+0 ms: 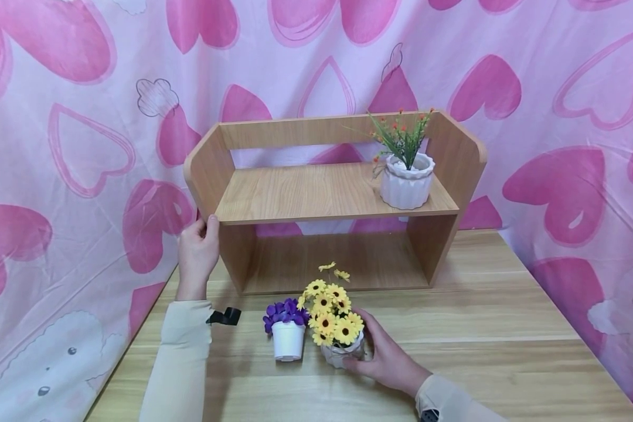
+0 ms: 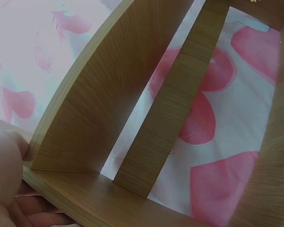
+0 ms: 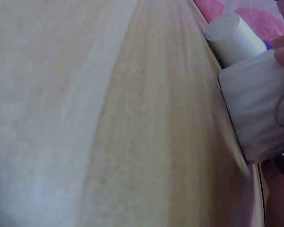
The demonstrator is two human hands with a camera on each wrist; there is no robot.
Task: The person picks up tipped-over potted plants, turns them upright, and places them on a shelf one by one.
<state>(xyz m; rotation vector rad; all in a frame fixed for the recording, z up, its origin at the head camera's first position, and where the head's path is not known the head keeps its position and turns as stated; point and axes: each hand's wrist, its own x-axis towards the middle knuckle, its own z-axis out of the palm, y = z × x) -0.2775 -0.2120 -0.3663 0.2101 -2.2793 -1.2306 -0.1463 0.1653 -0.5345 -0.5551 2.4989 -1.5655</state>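
Note:
My left hand (image 1: pixel 198 249) grips the left side panel of a two-tier wooden shelf (image 1: pixel 316 190). In the left wrist view its thumb lies on the panel's edge, and its fingers (image 2: pixel 42 213) curl round the other side. With my right hand (image 1: pixel 387 354) I hold a pale pot (image 3: pixel 255 106) of yellow flowers (image 1: pixel 327 310), thumb and fingers on either side. The pot has twine round it and is at the tabletop. Just left of it stands a small white pot (image 1: pixel 288 341) with purple flowers (image 1: pixel 285 313).
A white fluted pot (image 1: pixel 407 184) with a red-flecked green plant stands at the right of the shelf's upper board. The shelf is at the back of the wooden table (image 1: pixel 485 328). A pink heart-patterned cloth (image 1: pixel 564 193) hangs behind and at both sides.

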